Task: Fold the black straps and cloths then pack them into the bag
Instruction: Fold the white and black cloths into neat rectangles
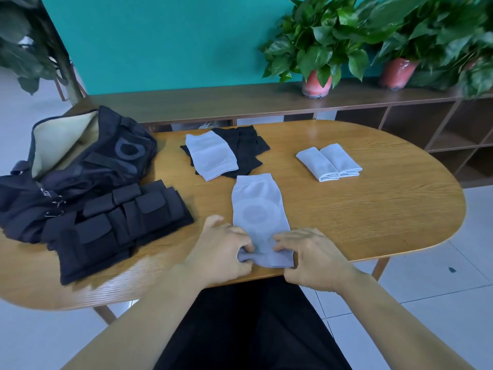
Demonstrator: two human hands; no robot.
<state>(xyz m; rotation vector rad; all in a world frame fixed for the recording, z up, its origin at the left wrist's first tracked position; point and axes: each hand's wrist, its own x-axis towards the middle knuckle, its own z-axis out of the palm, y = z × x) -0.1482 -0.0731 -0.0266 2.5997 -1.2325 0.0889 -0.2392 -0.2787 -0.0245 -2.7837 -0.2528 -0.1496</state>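
Observation:
A light grey cloth sleeve (256, 209) lies lengthwise on the wooden table (373, 209). My left hand (224, 249) pinches its near left corner, which is bunched up. My right hand (309, 257) pinches its near right edge. Another grey sleeve (210, 154) rests on a pile of black cloths (245, 145) further back. Two folded grey cloths (329, 162) lie side by side at the right. Folded black straps (117, 222) are stacked at the left front. The black mesh bag (88, 161) sits open behind them, its beige lining showing.
A low wooden shelf (266, 102) runs behind the table, carrying potted plants in pink pots (317, 84). A teal wall stands behind. White tiled floor surrounds the table, and my dark-clothed lap is under its near edge.

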